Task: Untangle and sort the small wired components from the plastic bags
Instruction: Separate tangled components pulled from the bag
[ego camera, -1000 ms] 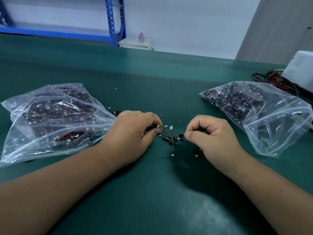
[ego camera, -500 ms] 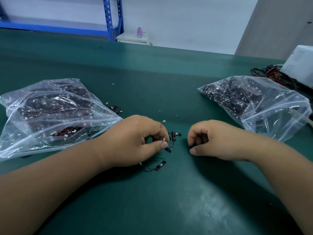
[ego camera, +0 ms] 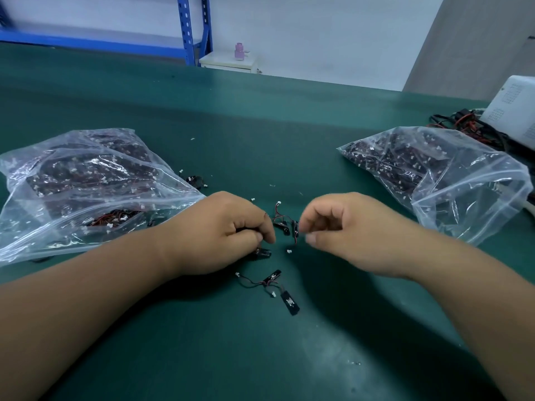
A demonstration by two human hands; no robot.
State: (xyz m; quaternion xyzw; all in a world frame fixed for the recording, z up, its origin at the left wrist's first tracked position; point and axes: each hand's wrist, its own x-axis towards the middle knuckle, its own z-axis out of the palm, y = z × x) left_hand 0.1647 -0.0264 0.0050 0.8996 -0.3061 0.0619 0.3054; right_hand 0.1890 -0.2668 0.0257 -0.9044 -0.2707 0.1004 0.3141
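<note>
Two clear plastic bags of dark wired components lie on the green table: the left bag (ego camera: 86, 180) and the right bag (ego camera: 434, 175). Between them my left hand (ego camera: 220, 235) has its fingers curled and pinches a small tangle of wired components (ego camera: 279, 221). My right hand (ego camera: 344, 227), blurred, is curled with index and thumb tips at a black component (ego camera: 295, 227) of that tangle and seems to pinch it. Two separated components (ego camera: 272, 279) with thin wires and white plugs lie on the table just in front of my hands.
A few loose components (ego camera: 194, 179) lie by the left bag's mouth. A white device (ego camera: 515, 111) and a heap of red and black cables (ego camera: 469, 125) sit at the far right. Beyond the table stand a blue shelf frame (ego camera: 188, 30) and a pink bottle (ego camera: 239, 51).
My right hand let go of one piece and has come back to the tangle. A second separated component now lies in front of my hands. My left hand kept its grip.
</note>
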